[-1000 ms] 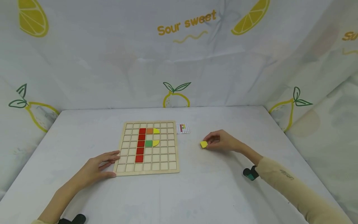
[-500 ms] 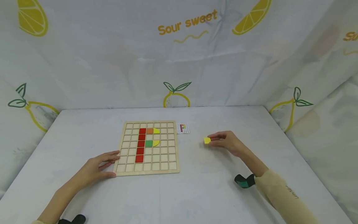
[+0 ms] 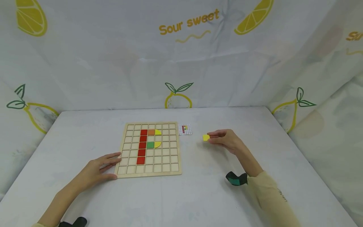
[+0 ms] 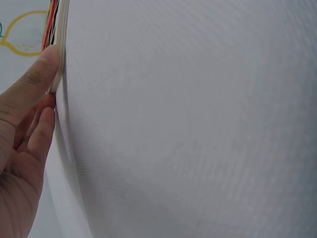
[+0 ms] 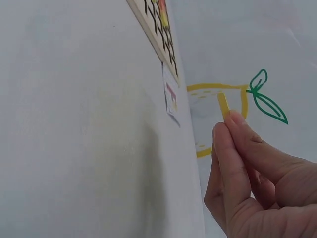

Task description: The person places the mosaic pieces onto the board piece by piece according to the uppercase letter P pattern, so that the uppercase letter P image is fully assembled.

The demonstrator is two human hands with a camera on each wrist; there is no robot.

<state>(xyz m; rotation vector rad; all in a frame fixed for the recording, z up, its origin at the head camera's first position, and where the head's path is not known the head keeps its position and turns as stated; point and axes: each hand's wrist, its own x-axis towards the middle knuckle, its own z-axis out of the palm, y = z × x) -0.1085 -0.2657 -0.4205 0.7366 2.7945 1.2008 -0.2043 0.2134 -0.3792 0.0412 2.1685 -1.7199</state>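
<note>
My right hand [image 3: 227,140] pinches a small yellow square tile [image 3: 206,137] between thumb and fingertips, raised above the table. In the right wrist view the thin edge of this yellow tile [image 5: 224,105] sticks out past the fingertips. A wooden grid board [image 3: 167,159] lies flat on the table. Set in its cells are a column of red tiles [image 3: 142,145], an orange tile [image 3: 151,132], a green tile [image 3: 150,145] and two yellow curved tiles [image 3: 157,144]. My left hand [image 3: 95,170] touches the board's left edge with extended fingertips, the thumb at its near left corner.
Against the board's right edge lies a small printed card [image 3: 185,129] with a coloured grid pattern. The white-covered table [image 3: 198,198] meets a white cloth backdrop [image 3: 113,63] printed with lemons at the back and sides.
My right hand first drew slightly right and up with the yellow tile, then came back a little left; its forearm swung inward and the tile turned. Left hand and board stay put.
</note>
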